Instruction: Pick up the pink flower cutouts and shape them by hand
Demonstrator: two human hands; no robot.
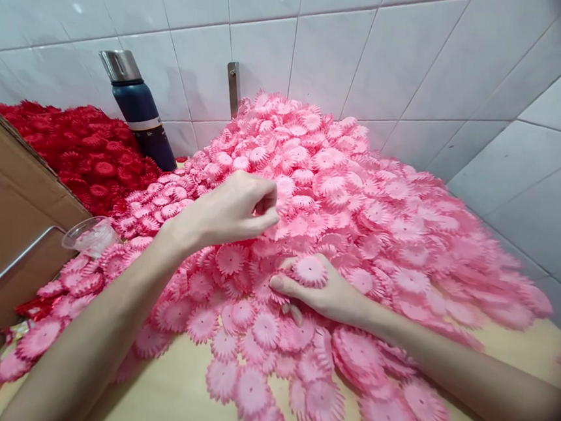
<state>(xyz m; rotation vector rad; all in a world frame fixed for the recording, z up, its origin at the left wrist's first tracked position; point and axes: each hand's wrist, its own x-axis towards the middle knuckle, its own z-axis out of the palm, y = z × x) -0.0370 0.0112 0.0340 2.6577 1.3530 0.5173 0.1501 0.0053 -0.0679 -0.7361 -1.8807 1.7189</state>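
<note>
A large heap of pink scalloped flower-petal discs, each with a small centre hole, rises against the wall and spreads toward me. Above its middle, my left hand is closed, thumb pressed against the curled fingers. Whatever sits in that pinch, if anything, is hidden. Lower and to the right, my right hand is closed among the discs, with one pink petal disc showing at the top of its grip, above the thumb. The undersides of its fingers are partly hidden.
A dark blue bottle with a steel cap leans at the back left, by a pile of red petal discs. At left are a cardboard box, a clear plastic cup and a metal wire. White tiled walls bound the pale tabletop.
</note>
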